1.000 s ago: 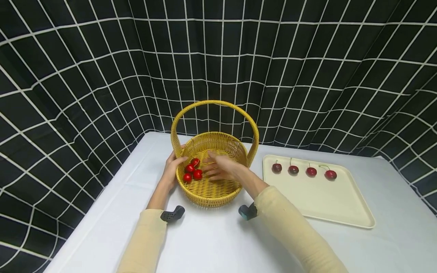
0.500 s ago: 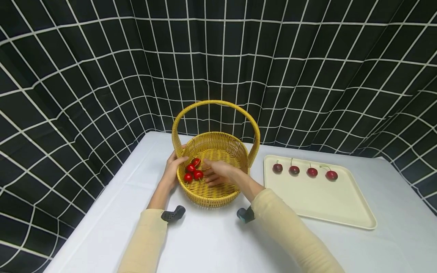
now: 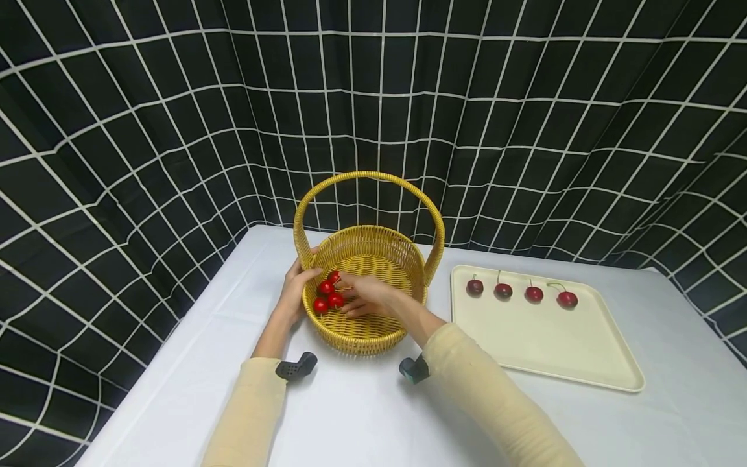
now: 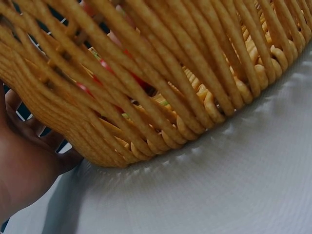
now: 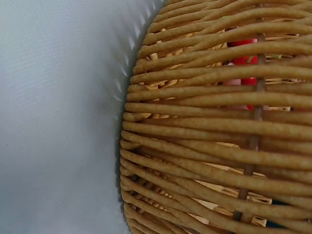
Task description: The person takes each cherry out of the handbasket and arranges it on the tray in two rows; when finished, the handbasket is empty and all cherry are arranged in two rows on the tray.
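A yellow wicker basket (image 3: 360,344) with a tall arched handle stands on the table in the head view. My left hand (image 3: 290,296) grips its left rim beside the handle's foot, thumb over the edge and fingers outside. Several small bright red fruits, probably cherry tomatoes (image 3: 325,287), lie grouped inside at the left. Reaching in over the right side, my right hand (image 3: 369,295) has its fingers loosely extended against the group; no fruit is visibly pinched. Both wrist views look through the basket weave (image 4: 195,63), which hides most of the inside.
A cream tray (image 3: 548,344) lies to the right of the basket, with several dark red cherries (image 3: 503,291) in a row near its far edge. White cloth (image 3: 362,415) covers the table. A black curtain with white grid lines (image 3: 408,97) hangs behind and at the sides.
My right hand has moved left inside the basket, up to the red fruits, and the nearest one has shifted slightly left. The left hand keeps its hold on the rim.
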The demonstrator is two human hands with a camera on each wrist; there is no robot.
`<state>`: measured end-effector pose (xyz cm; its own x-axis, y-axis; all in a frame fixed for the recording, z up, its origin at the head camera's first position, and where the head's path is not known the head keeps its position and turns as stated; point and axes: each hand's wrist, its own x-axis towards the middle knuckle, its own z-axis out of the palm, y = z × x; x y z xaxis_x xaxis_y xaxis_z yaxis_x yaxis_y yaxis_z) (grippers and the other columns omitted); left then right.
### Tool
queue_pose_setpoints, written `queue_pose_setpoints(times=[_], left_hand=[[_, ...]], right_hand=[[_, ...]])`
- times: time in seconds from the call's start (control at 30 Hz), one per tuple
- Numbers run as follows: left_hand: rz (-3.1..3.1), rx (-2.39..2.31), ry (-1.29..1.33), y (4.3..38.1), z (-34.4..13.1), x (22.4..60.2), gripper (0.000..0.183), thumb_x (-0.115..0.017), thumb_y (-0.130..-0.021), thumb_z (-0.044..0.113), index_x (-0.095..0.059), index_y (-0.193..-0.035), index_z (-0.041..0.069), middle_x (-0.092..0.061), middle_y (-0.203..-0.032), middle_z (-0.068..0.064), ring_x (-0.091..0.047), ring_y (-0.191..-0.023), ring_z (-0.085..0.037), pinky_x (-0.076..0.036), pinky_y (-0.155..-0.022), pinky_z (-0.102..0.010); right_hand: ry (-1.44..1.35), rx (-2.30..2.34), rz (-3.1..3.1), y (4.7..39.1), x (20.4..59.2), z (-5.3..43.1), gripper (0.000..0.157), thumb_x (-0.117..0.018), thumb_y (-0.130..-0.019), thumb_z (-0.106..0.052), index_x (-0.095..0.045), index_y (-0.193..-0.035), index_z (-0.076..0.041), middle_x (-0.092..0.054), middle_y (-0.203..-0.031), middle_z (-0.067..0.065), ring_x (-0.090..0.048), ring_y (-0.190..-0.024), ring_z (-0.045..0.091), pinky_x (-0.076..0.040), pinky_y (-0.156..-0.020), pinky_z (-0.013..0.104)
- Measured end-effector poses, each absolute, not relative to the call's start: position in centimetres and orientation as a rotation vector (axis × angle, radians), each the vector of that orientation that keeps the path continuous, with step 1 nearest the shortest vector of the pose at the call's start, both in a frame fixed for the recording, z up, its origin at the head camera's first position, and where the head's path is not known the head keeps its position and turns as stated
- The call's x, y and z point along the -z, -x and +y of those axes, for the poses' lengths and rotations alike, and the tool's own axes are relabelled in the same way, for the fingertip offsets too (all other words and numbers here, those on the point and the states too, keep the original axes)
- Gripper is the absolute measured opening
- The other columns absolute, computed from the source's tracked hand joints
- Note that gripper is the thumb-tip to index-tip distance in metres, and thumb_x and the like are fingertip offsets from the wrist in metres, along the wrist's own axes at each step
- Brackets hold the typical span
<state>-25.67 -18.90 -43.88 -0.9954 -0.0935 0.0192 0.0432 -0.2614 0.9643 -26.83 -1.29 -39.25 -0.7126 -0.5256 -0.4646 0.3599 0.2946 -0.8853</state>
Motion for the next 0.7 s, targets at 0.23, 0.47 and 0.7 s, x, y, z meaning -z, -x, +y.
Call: queue_pose_setpoints(times=[0.23,0.47,0.7], left_hand=[[-1.886,2.405,-0.075,25.62,-18.99,43.98,0.055,-0.051,-0.091,0.005,-0.038,-0.144,0.010,-0.036,-0.145,-0.012,-0.036,-0.131,-0.027,-0.028,-0.109,-0.040],[-1.904,2.402,-0.076,25.58,-19.04,44.00,0.054,-0.051,-0.091,0.006,-0.038,-0.144,0.010,-0.037,-0.145,-0.012,-0.036,-0.131,-0.027,-0.028,-0.109,-0.040],[-1.918,2.396,-0.091,25.64,-19.04,43.96,0.054,-0.051,-0.091,0.007,-0.039,-0.144,0.011,-0.038,-0.144,-0.011,-0.037,-0.131,-0.026,-0.028,-0.109,-0.039]], right_hand=[[0.126,1.546,1.797,26.58,39.62,-1.63,0.041,-0.045,-0.102,-0.019,-0.047,-0.133,0.007,-0.055,-0.110,0.020,-0.061,-0.085,0.024,-0.051,-0.087,0.036],[0.141,1.554,1.784,26.42,39.93,-1.91,0.030,-0.050,-0.098,-0.008,-0.054,-0.121,0.011,-0.057,-0.105,0.016,-0.060,-0.084,0.021,-0.052,-0.085,0.031],[0.162,1.512,1.800,26.43,40.08,-1.92,0.025,-0.055,-0.096,-0.006,-0.057,-0.116,0.009,-0.059,-0.104,0.015,-0.060,-0.083,0.020,-0.053,-0.081,0.030]])
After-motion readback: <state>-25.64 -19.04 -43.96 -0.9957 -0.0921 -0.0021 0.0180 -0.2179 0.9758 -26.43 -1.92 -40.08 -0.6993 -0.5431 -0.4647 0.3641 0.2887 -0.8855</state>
